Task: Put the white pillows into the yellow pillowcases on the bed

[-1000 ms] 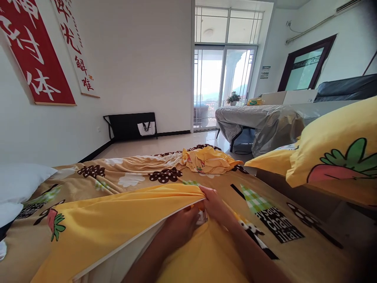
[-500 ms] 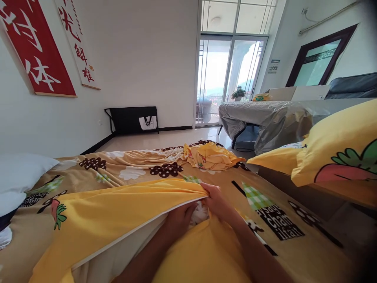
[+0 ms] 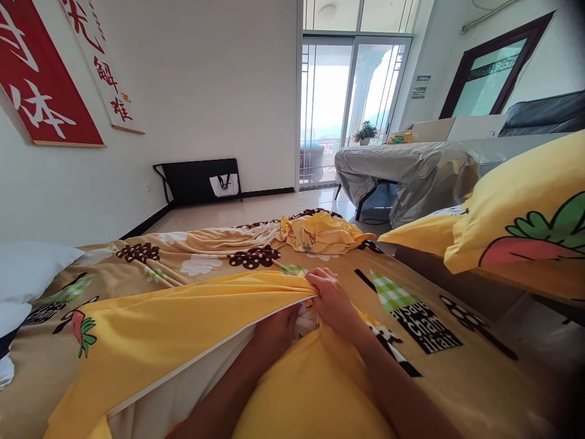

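A yellow pillowcase (image 3: 173,323) with a carrot print lies across the patterned bedspread (image 3: 429,341) in front of me. My right hand (image 3: 331,302) pinches the top corner of the pillowcase's open edge. My left hand (image 3: 274,332) reaches inside the opening, under the upper layer, fingers curled around the white pillow (image 3: 307,324) stuffed within. The left fingertips are partly hidden by the fabric.
A crumpled yellow cloth (image 3: 322,235) lies at the bed's far end. A white pillow (image 3: 27,274) sits at the left. Two yellow carrot-print pillows (image 3: 516,207) are stacked at the right. Beyond stand a grey covered table (image 3: 406,174), a balcony door (image 3: 347,103) and a black folded stand (image 3: 196,180).
Both hands stay at the pillowcase corner; my left hand has pushed slightly deeper inside. The view has tilted and shifted a little.
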`<action>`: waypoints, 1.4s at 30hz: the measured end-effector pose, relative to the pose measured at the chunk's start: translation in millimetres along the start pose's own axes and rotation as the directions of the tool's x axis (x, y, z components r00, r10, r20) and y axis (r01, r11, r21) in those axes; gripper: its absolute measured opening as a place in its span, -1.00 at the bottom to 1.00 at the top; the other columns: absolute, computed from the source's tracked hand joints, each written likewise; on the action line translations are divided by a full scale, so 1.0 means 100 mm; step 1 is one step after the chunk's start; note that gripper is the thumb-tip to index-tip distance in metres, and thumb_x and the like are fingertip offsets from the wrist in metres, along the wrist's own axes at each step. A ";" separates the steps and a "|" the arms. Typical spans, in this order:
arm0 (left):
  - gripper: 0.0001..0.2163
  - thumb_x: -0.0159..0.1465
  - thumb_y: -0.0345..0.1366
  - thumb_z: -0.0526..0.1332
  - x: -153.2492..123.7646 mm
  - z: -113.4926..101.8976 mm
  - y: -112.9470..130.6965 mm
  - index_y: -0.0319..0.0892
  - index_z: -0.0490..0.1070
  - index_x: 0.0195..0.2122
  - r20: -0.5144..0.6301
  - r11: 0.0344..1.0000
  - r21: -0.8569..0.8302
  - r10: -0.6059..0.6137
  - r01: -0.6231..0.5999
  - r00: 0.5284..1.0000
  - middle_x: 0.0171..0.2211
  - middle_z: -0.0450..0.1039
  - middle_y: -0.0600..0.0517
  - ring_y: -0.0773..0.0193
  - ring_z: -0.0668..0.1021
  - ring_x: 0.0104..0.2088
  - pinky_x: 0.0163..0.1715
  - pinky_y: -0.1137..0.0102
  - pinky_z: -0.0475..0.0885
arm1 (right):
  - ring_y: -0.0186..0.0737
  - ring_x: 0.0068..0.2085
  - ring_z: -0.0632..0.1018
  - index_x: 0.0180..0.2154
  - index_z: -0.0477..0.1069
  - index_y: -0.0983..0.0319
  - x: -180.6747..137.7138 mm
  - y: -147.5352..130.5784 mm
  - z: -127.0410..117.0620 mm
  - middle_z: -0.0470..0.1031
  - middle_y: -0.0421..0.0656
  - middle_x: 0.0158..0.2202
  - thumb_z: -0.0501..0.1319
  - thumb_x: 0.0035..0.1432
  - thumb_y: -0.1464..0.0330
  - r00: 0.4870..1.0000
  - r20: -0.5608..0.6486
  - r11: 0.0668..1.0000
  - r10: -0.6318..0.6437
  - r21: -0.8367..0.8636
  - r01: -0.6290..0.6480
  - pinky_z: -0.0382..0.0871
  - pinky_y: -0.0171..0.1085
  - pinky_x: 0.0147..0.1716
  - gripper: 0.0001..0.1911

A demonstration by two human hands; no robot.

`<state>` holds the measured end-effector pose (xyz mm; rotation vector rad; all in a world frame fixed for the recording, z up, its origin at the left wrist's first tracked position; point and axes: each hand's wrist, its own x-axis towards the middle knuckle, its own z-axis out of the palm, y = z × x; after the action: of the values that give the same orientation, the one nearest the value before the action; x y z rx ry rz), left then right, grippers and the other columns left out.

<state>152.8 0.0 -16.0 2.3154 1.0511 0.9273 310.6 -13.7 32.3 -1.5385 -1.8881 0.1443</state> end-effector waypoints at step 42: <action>-0.61 0.36 -0.28 0.00 0.03 -0.07 0.08 0.00 0.25 0.20 0.038 0.998 -0.056 0.020 -0.018 0.999 0.20 0.30 0.06 0.13 0.32 0.21 0.26 0.14 0.12 | -0.21 -0.22 0.38 -0.48 0.33 0.21 0.04 0.07 0.11 0.31 -0.12 -0.28 0.05 -0.19 0.54 0.983 -0.184 0.972 -0.005 0.229 0.047 0.28 -0.29 -0.22 -0.82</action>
<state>153.0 -2.0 -5.7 2.2917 0.9770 0.9046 309.7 -4.6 22.3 -1.3220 -1.6824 0.1982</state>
